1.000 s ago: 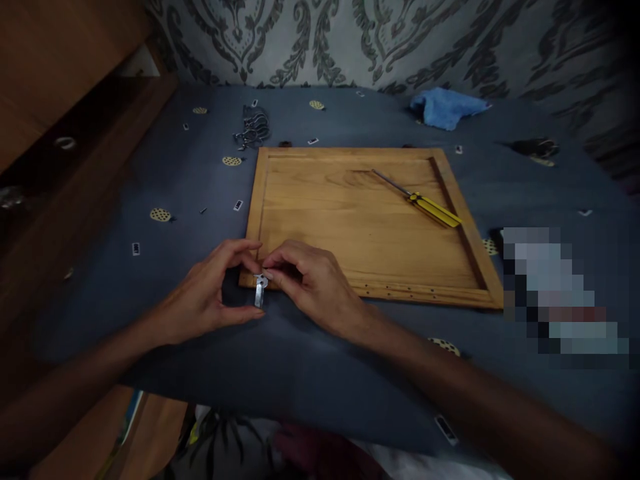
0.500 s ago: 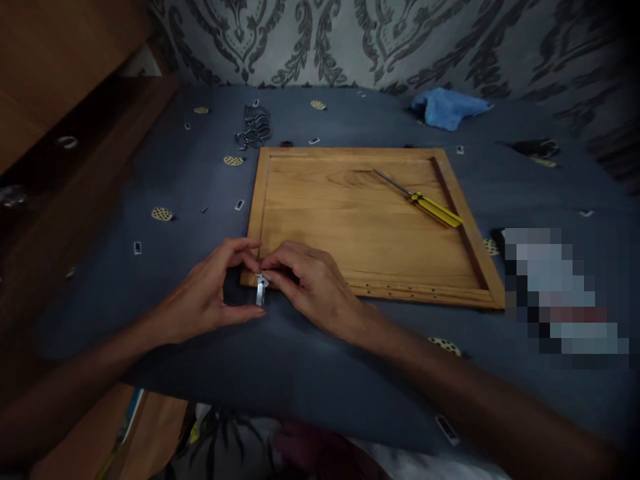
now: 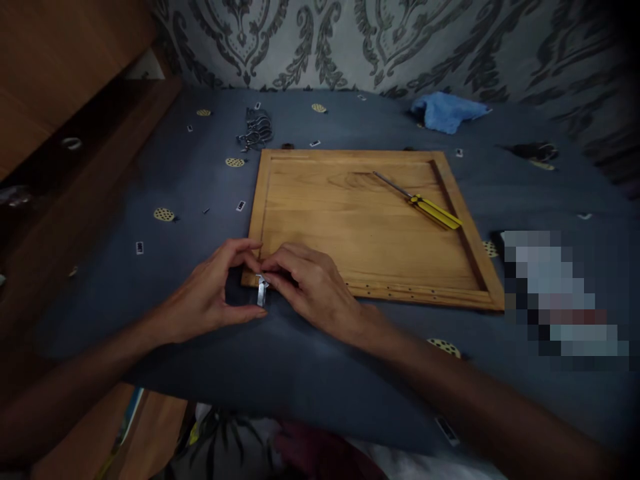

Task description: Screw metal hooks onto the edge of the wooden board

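While one screwdriver (image 3: pixel 436 212) lies on one wooden panel (image 3: pixel 320 207), two hands (image 3: pixel 203 290) (image 3: pixel 320 287) pinch one metal piece (image 3: pixel 261 294).

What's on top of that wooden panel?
On the wooden panel lies a yellow-handled screwdriver. Small dark holes dot the near rim. The right hand covers part of that rim, so whatever is underneath can't be seen.

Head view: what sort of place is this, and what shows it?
Probably a room at home: the printed blue cloth, the ornately patterned wall and the wooden furniture suggest it.
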The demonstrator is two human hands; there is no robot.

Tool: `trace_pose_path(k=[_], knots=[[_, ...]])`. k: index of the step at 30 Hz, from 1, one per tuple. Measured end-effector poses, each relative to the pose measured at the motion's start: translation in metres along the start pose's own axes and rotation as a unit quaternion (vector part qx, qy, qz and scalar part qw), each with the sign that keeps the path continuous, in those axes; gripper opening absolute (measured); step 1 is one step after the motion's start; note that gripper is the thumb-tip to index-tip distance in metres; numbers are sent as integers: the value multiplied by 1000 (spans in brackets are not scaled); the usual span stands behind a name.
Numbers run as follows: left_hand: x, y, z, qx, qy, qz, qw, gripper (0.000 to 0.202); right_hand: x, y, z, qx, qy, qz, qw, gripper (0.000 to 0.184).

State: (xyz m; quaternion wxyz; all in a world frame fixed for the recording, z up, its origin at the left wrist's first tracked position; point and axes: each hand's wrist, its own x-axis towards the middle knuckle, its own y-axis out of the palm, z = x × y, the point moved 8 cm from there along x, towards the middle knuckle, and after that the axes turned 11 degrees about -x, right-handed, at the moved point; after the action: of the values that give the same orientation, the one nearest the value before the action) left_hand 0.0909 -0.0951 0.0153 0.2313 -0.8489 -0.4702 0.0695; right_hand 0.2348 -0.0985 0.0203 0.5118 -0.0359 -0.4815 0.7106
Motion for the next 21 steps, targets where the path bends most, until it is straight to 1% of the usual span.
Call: trace_pose_path(k=[2, 5, 8, 9, 11, 15, 21], knots=[[0, 0, -1, -2, -1, 1, 1000, 76, 1, -3, -1, 28, 7, -10, 1000, 7], [0, 0, -1, -5, -1, 0, 1000, 75, 1, -13, -5, 77, 35, -46, 995, 8], [0, 0, 1, -6, -7, 0, 1000, 76, -3, -21, -7, 65, 53, -71, 994, 9], [0, 1, 1, -7, -10, 0, 1000, 77, -6, -23, -5, 45, 43, -72, 995, 10], [0, 0, 2, -8, -13, 0, 1000, 77, -11, -24, 2, -6, 3, -71, 997, 12], [-1, 0, 2, -12, -11, -2, 1000, 76, -20, -24, 15, -76, -82, -77, 991, 17], [0, 0, 2, -7, -19, -1, 1000, 76, -24, -19, 24, -146, -149, -46, 977, 24]])
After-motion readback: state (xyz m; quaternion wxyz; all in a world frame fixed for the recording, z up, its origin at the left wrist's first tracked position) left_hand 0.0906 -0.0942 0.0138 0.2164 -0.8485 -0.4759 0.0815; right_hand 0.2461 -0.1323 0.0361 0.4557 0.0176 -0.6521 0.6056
